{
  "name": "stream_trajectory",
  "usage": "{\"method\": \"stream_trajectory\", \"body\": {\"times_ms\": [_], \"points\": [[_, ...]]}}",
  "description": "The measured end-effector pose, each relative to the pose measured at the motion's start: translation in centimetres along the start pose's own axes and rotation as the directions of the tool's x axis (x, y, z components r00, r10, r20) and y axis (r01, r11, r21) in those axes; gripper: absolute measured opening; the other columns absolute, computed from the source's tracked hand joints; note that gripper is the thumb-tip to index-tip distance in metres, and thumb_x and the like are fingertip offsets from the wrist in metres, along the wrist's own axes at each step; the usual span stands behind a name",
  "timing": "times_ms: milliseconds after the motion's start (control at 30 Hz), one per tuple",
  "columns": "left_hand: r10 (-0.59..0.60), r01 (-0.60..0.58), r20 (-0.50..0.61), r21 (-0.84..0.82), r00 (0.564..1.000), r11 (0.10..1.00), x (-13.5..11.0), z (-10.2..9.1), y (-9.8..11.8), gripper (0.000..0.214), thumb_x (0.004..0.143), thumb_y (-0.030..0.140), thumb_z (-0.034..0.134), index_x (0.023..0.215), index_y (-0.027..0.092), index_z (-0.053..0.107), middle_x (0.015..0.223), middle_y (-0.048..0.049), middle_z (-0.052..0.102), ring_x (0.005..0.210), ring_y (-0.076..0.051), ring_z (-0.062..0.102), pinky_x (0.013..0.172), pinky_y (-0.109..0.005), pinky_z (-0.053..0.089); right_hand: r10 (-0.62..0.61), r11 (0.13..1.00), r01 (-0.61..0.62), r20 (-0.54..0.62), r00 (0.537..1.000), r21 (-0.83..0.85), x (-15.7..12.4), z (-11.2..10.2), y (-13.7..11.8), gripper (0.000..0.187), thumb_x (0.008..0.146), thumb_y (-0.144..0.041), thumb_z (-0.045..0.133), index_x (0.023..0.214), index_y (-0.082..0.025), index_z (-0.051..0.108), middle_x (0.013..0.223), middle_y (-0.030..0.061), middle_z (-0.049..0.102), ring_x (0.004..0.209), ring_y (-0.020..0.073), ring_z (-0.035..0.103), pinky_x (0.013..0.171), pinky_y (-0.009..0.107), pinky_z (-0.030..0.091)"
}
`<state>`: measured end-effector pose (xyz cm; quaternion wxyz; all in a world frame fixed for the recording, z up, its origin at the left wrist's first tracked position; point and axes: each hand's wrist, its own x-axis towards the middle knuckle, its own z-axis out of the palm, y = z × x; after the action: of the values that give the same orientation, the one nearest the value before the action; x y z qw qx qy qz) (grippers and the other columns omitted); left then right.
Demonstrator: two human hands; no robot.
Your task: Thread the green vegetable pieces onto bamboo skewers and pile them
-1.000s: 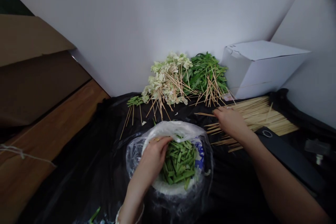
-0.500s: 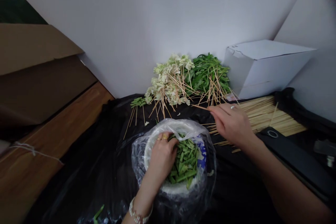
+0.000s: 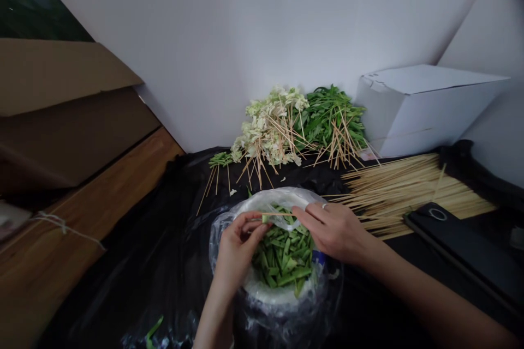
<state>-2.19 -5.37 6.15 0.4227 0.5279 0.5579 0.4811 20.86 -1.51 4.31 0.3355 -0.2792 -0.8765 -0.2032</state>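
My left hand (image 3: 237, 248) pinches a small green vegetable piece (image 3: 265, 219) between thumb and fingertips, above the near-left of a bowl. Opposite it, my right hand (image 3: 339, 230) grips a thin bamboo skewer (image 3: 281, 214), held level and pointing left. The skewer's tip meets the piece at my left fingertips; whether it has gone through is hidden. Below both hands stands the bowl (image 3: 282, 297), lined with clear plastic and filled with cut green pieces (image 3: 286, 262) that look like flat beans.
Behind the bowl lie skewered green pieces (image 3: 220, 159), skewered pale cabbage leaves (image 3: 262, 125) and skewered leafy greens (image 3: 327, 117). Loose skewers (image 3: 409, 185) spread to the right, beside a dark phone (image 3: 454, 234). A white box (image 3: 434, 109) stands behind them; a cardboard box (image 3: 69, 120) is left.
My left hand has risen out of the bowl with a green piece. My right hand has brought the skewer down and left to meet it. The view has shifted slightly.
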Motion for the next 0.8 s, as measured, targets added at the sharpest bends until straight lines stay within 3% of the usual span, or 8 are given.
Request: {"method": "stream_trajectory", "body": {"times_ms": [133, 267, 500, 800], "points": [[-0.117, 0.09, -0.131, -0.196, 0.984, 0.976, -0.5, -0.3, 0.1, 0.032, 0.067, 0.034, 0.082, 0.092, 0.015, 0.07, 0.08, -0.0065, 0.078, 0.076, -0.022, 0.074, 0.064, -0.026, 0.056, -0.038, 0.999, 0.038, -0.077, 0.996, 0.003, 0.0, 0.2, -0.4, 0.031, 0.089, -0.009, 0.048, 0.117, -0.006, 0.061, 0.076, 0.0042, 0.06, 0.062, 0.0151, 0.049, 0.056, 0.032, 0.033], [-0.104, 0.047, -0.204, -0.264, 0.973, 0.963, 0.2, -0.2, 0.2, 0.036, 0.064, 0.033, 0.085, 0.094, 0.015, 0.073, 0.084, -0.0067, 0.079, 0.079, -0.021, 0.075, 0.069, -0.026, 0.06, -0.053, 0.998, 0.056, -0.111, 0.992, 0.029, 0.0, 0.3, -0.7, 0.032, 0.089, -0.007, 0.046, 0.117, -0.006, 0.061, 0.071, 0.0031, 0.059, 0.061, 0.0149, 0.048, 0.056, 0.032, 0.033], [-0.103, 0.047, -0.145, -0.344, 0.984, 0.938, 0.5, 0.0, 0.0, 0.031, 0.069, 0.027, 0.083, 0.096, 0.016, 0.074, 0.091, -0.0073, 0.079, 0.09, -0.022, 0.075, 0.08, -0.029, 0.061, -0.034, 0.999, 0.033, -0.075, 0.997, -0.012, -0.2, 0.5, -1.0, 0.035, 0.088, -0.005, 0.047, 0.121, -0.006, 0.059, 0.073, 0.0024, 0.058, 0.062, 0.0154, 0.049, 0.057, 0.033, 0.033], [-0.086, 0.023, -0.159, -0.363, 0.984, 0.931, 0.1, -0.1, 0.0, 0.023, 0.069, 0.022, 0.083, 0.09, 0.018, 0.076, 0.087, -0.0041, 0.079, 0.079, -0.019, 0.075, 0.07, -0.025, 0.062, -0.043, 0.999, 0.042, -0.036, 0.998, -0.022, -0.6, 1.2, -1.0, 0.036, 0.087, -0.004, 0.046, 0.122, -0.005, 0.058, 0.074, 0.0031, 0.059, 0.063, 0.0153, 0.048, 0.056, 0.033, 0.032]]}}
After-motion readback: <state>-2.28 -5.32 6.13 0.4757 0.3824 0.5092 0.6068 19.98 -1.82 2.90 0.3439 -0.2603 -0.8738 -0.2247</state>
